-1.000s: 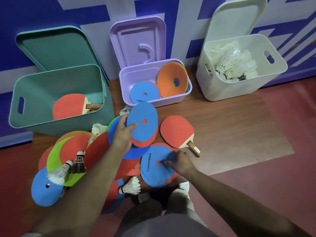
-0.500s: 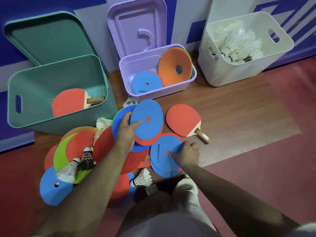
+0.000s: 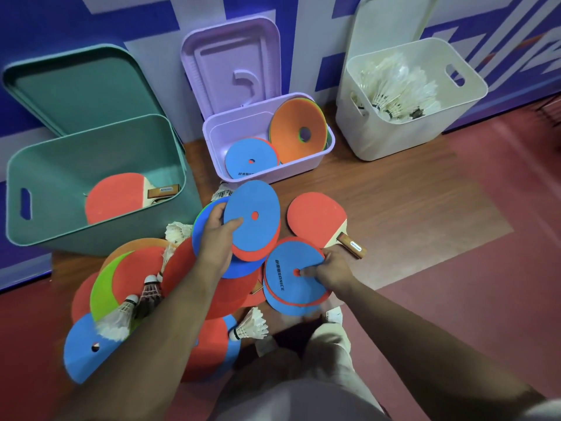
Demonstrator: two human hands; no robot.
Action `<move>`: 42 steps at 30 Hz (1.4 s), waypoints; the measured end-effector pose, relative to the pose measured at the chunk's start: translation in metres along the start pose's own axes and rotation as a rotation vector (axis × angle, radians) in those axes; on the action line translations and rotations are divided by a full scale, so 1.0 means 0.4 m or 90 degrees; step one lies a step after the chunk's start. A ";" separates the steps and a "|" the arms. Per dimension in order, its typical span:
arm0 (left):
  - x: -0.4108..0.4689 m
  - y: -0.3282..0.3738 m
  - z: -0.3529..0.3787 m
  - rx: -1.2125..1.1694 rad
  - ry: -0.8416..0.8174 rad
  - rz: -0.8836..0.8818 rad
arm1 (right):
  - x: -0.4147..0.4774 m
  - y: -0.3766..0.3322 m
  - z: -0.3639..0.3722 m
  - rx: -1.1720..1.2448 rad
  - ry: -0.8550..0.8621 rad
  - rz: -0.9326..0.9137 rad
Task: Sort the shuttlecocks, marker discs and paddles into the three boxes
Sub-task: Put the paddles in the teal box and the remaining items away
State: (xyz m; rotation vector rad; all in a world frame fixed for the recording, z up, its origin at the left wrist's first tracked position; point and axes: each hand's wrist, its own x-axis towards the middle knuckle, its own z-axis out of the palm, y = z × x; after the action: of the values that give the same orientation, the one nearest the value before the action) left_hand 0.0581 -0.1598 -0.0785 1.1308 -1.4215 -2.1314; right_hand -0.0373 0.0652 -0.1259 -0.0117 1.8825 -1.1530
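Note:
My left hand [image 3: 216, 238] grips a stack of marker discs [image 3: 253, 220], blue on top with red and blue beneath, held above the pile. My right hand [image 3: 329, 268] pinches a second small stack of blue and red discs [image 3: 290, 284] at its right edge, a finger near the centre hole. A red paddle [image 3: 315, 221] lies on the floor to the right of the held discs. The green box [image 3: 91, 153] holds a paddle [image 3: 117, 196], the purple box [image 3: 303, 165] holds discs, and the white box [image 3: 403, 138] holds shuttlecocks [image 3: 394, 92].
A pile of red, green, orange and blue discs [image 3: 130, 278] with several shuttlecocks [image 3: 121, 317] lies on the floor at lower left. Another shuttlecock [image 3: 250, 325] lies by my knee. All three lids lean open against the blue and white wall.
My right hand has gripped the blue and red discs and raised them slightly off the floor. My left hand keeps its stack of discs at about the same height.

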 end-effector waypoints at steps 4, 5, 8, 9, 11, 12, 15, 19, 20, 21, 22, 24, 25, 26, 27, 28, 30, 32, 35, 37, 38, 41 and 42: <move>0.002 0.019 0.006 0.007 0.004 0.024 | -0.026 -0.061 -0.045 0.034 -0.052 -0.045; 0.004 0.024 0.007 0.009 0.009 0.028 | -0.031 -0.079 -0.063 0.052 -0.056 -0.056; 0.013 0.029 0.019 -0.002 0.011 0.043 | -0.055 -0.144 -0.125 0.126 -0.058 -0.086; 0.013 0.032 0.028 -0.008 0.007 0.043 | -0.060 -0.166 -0.144 0.165 -0.060 -0.096; 0.007 0.042 0.051 -0.028 -0.015 0.037 | -0.070 -0.207 -0.171 0.260 -0.072 -0.107; 0.005 0.046 0.064 -0.038 -0.031 0.033 | -0.071 -0.225 -0.177 0.305 -0.082 -0.113; -0.003 0.062 0.110 -0.075 -0.096 0.019 | -0.061 -0.263 -0.180 0.408 -0.115 -0.115; -0.009 0.090 0.171 -0.106 -0.140 -0.015 | -0.023 -0.265 -0.174 0.416 -0.105 -0.116; -0.008 0.094 0.183 -0.094 -0.155 -0.007 | -0.010 -0.261 -0.175 0.400 -0.098 -0.127; -0.008 0.093 0.195 -0.073 -0.172 -0.001 | 0.003 -0.258 -0.179 0.382 -0.094 -0.135; -0.005 0.087 0.204 -0.048 -0.181 0.000 | 0.011 -0.260 -0.184 0.370 -0.097 -0.141; 0.005 0.075 0.236 -0.001 -0.161 0.006 | 0.033 -0.266 -0.206 0.348 -0.121 -0.134; 0.008 0.070 0.247 0.020 -0.154 0.011 | 0.041 -0.269 -0.213 0.329 -0.136 -0.131; 0.010 0.067 0.252 0.037 -0.157 0.015 | 0.046 -0.270 -0.214 0.310 -0.134 -0.122; 0.015 0.064 0.264 0.050 -0.154 0.021 | 0.059 -0.272 -0.225 0.288 -0.121 -0.113; 0.023 0.058 0.276 0.062 -0.146 0.027 | 0.073 -0.275 -0.241 0.262 -0.105 -0.112; 0.040 0.055 0.298 0.108 -0.130 0.045 | 0.104 -0.291 -0.278 0.189 -0.084 -0.156; 0.063 0.050 0.314 0.190 -0.117 0.081 | 0.135 -0.317 -0.317 0.091 -0.076 -0.234; 0.078 0.026 0.315 0.311 -0.057 0.115 | 0.168 -0.335 -0.342 -0.072 -0.081 -0.337; 0.077 -0.016 0.321 0.377 -0.040 0.126 | 0.202 -0.309 -0.348 -0.168 -0.108 -0.370; 0.072 -0.041 0.326 0.392 -0.047 0.120 | 0.217 -0.290 -0.348 -0.215 -0.128 -0.375; 0.068 -0.091 0.343 0.382 -0.024 0.071 | 0.246 -0.260 -0.347 -0.315 -0.148 -0.379; 0.072 -0.098 0.348 0.375 0.010 0.057 | 0.257 -0.260 -0.345 -0.331 -0.141 -0.389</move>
State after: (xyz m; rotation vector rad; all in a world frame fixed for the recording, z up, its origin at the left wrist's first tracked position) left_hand -0.0609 -0.0758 -0.1003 1.2337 -2.1256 -1.6744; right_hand -0.2364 0.0601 -0.0996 -1.0193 1.9765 -0.9499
